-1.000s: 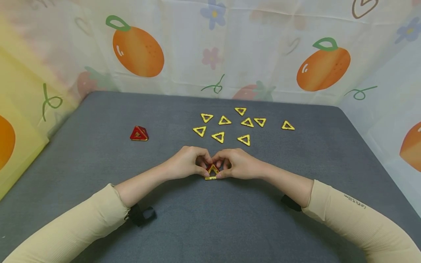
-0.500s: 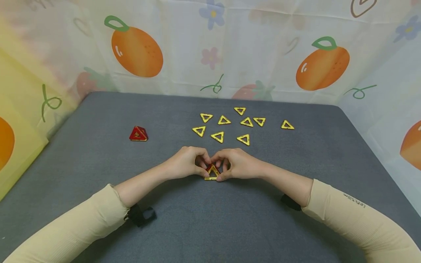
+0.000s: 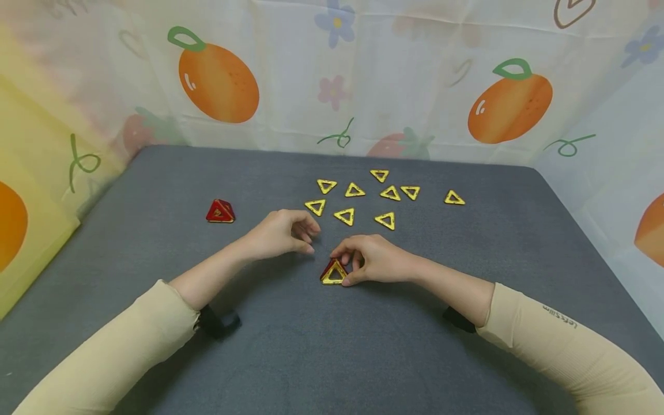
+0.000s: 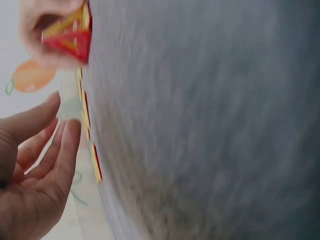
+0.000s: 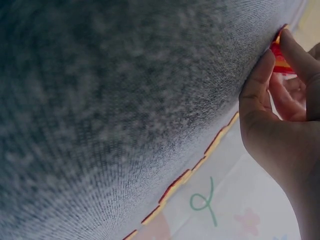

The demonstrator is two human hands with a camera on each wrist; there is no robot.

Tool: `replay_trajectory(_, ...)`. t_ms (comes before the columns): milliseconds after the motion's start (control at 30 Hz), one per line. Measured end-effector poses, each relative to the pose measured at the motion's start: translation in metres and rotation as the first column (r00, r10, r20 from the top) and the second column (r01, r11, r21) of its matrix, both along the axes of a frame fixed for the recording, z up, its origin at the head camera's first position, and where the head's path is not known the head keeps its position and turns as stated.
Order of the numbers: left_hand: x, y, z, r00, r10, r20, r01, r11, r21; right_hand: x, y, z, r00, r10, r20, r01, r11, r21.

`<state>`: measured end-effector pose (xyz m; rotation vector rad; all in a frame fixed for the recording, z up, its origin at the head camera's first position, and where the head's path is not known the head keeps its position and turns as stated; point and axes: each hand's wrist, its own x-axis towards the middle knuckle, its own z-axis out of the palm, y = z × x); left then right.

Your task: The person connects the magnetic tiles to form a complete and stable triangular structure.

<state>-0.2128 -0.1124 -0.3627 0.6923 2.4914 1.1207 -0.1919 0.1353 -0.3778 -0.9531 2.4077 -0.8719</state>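
Note:
A small pyramid of red and yellow triangular tiles [image 3: 332,275] stands on the grey table in front of me. With thumb and fingertips my right hand [image 3: 377,259] holds its right side; in the right wrist view those fingers partly cover the pyramid [image 5: 283,60]. To the upper left of it, my left hand [image 3: 282,233] hovers with nothing in it, its fingers loosely bent and apart from the thumb. The left wrist view shows this hand [image 4: 42,165] away from the pyramid [image 4: 72,37].
Another red and yellow pyramid [image 3: 220,211] stands at the left on the table [image 3: 311,357]. Several flat yellow triangle tiles [image 3: 344,217] lie spread beyond my hands, with one lone triangle tile [image 3: 454,197] farther right. A fruit-printed curtain [image 3: 290,75] hangs behind the table.
My left hand has let go of the pyramid and moved up and to the left. The right hand stays at the pyramid, whose left side now shows.

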Motion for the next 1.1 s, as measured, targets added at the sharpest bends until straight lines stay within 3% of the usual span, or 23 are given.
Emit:
replay_trajectory(167,-0.022,-0.007,-0.001,0.989,0.144,-0.043,-0.144,0.990,-0.010,0.000,0.000,0.000,1.000,-0.002,-0.001,0.002,1.000,0.004)
replay_trajectory(333,-0.040,-0.005,-0.001,0.973,0.221,-0.064,-0.223,0.974,-0.040,0.000,0.000,-0.001,1.000,0.001,-0.001,-0.001,1.000,0.004)
replay_trajectory(533,-0.060,-0.001,-0.006,0.972,0.226,-0.057,-0.231,0.966,-0.116,0.000,-0.001,-0.002,1.000,0.001,-0.005,-0.001,1.000,0.008)
replay_trajectory(667,-0.068,-0.001,-0.011,0.977,0.215,0.003,-0.211,0.965,-0.157,0.000,-0.002,-0.002,1.000,0.005,-0.001,-0.005,1.000,0.009)
replay_trajectory(867,-0.074,0.002,-0.015,0.971,0.222,0.090,-0.210,0.970,-0.126,0.000,-0.001,-0.002,1.000,0.008,0.004,-0.008,1.000,0.009)
replay_trajectory(1100,-0.073,0.009,-0.016,0.969,0.238,0.064,-0.225,0.961,-0.163,-0.001,0.000,-0.001,1.000,0.012,0.007,-0.012,1.000,0.008)
